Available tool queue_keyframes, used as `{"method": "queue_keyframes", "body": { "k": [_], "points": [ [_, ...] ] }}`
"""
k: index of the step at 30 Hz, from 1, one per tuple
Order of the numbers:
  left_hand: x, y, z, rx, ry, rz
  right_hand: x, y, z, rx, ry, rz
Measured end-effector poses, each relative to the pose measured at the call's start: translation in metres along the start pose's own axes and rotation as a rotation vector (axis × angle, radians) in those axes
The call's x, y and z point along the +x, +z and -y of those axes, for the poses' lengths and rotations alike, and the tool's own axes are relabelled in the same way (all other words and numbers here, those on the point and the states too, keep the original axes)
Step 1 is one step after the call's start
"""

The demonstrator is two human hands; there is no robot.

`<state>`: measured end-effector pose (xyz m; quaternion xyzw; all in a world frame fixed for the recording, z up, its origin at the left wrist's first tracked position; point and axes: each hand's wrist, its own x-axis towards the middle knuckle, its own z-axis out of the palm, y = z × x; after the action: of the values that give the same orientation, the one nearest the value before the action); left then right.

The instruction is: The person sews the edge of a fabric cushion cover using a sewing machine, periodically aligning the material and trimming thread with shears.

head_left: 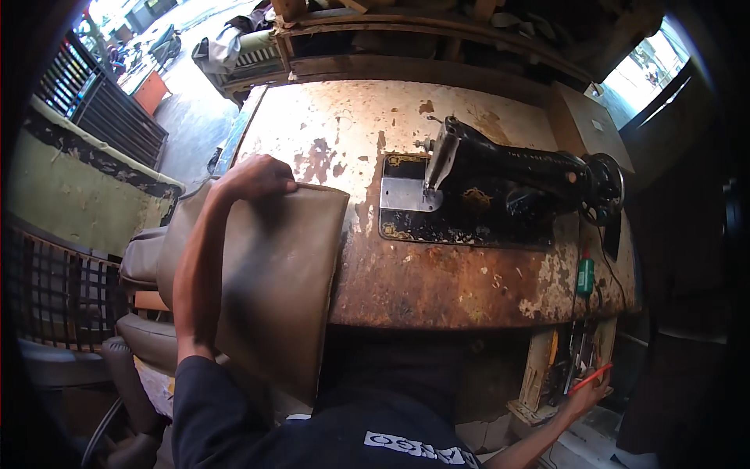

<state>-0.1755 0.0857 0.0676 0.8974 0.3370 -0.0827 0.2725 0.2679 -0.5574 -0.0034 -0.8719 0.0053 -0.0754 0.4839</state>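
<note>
Fingers of the left hand (254, 178) are curling over the far edge of a tan leatherette cover (273, 273), pinching it closed against the palm, with the forearm lying down across the panel's face. Gripped at its top edge like that, the cover is hanging half on the worn table (437, 289) and half off its near-left corner, draping toward the person's lap; the hold looks meant to be keeping the stiff sheet from sliding off. More of the same tan material is bunching up just left of that hand, beyond the forearm.

Far off to the other side, the right hand (587, 391) is reaching low beneath the table's right end, fingers closing on a thin red pen-like tool (591, 378); how tightly they are clamped is too small to tell, but the tool is clearly being held. The hands are working well apart, one above the tabletop, one below it.

Between them, further from the body, a black sewing machine (508, 180) is sitting in the tabletop, its needle end facing the left hand and its handwheel toward the right. A small green bottle (585, 275) is standing just above the right hand, near the table's right edge. Beyond the left hand, a dark metal grille (101, 102) is running along the wall.
</note>
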Motion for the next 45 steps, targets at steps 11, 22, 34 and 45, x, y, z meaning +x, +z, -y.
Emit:
{"method": "queue_keyframes", "body": {
  "k": [11,22,34,45],
  "points": [
    [-0.037,-0.007,-0.045,0.074,0.104,-0.206,-0.255,0.227,0.210,0.576,0.509,1.707],
    [-0.123,-0.028,-0.065,0.088,0.162,-0.412,-0.220,0.212,0.191,0.183,-0.326,1.369],
    [-0.319,-0.189,-0.163,0.253,0.084,-1.184,-0.152,0.122,0.172,0.365,-0.213,1.720],
    [-0.349,-0.368,0.003,-0.356,-0.326,-1.117,-0.262,0.200,0.124,0.704,0.077,1.773]
  ]
}}
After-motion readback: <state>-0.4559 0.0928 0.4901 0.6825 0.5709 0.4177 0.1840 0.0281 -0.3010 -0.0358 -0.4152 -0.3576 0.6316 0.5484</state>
